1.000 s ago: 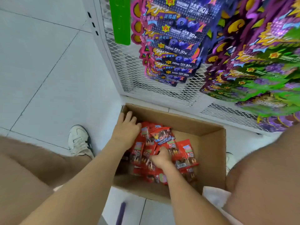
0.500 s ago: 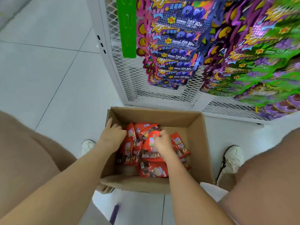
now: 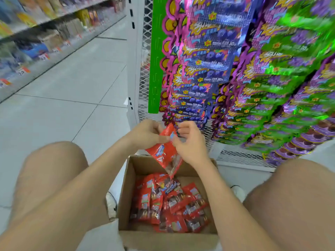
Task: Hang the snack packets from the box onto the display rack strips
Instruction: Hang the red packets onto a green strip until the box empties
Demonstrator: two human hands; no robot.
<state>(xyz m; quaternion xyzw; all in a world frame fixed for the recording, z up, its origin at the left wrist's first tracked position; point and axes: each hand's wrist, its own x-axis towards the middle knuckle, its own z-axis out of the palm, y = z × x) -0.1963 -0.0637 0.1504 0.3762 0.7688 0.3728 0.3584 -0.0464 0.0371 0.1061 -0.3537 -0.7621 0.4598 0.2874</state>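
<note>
I hold one red packet (image 3: 164, 153) over the far edge of the box (image 3: 126, 187). My left hand (image 3: 145, 135) and right hand (image 3: 190, 144) both pinch its top end, long axis hanging downward. The green strip (image 3: 155, 69) lies just above, nearer my left hand.

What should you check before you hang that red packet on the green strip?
1. Grip: left hand and right hand both pinch the red packet: ok.
2. Packet lifted out of the box: ok.
3. Hanging hole at the packet's top: cannot tell, the hands cover it.
4. Room on the green strip: ok, the part that shows is bare.
5. Packet up at the strip: not ok, it is below the strip's bottom end.
6. More packets left in the box: ok.
</note>
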